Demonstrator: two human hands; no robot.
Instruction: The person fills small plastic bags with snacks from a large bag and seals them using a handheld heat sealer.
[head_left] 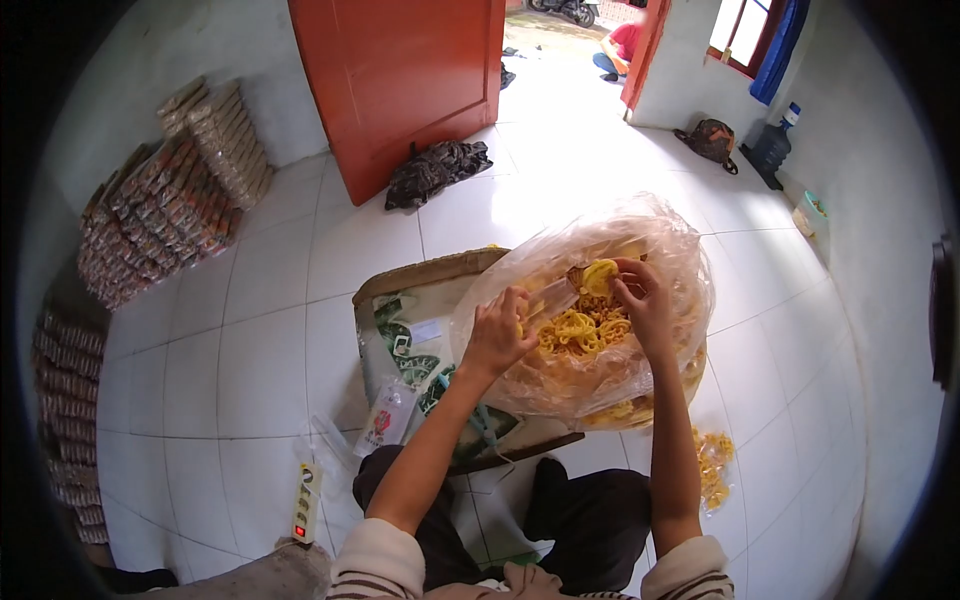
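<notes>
A large clear plastic bag (672,235) stands open in front of me, with yellow ring-shaped snacks (585,333) inside. Above its mouth, my left hand (500,330) is closed on a small clear plastic pouch (552,300) that points toward the right. My right hand (643,298) pinches some yellow snack rings (600,277) close to the pouch's far end. Under the big bag is a low table (375,335) with a green and white top. A printed plastic packet (388,415) lies at that table's left edge.
A bag of yellow snacks (713,468) lies on the floor at right. A power strip (306,503) is at front left. Stacked packets (165,215) line the left wall. Beyond are a black plastic bag (437,172), a red door (400,80) and a person (622,45) outside.
</notes>
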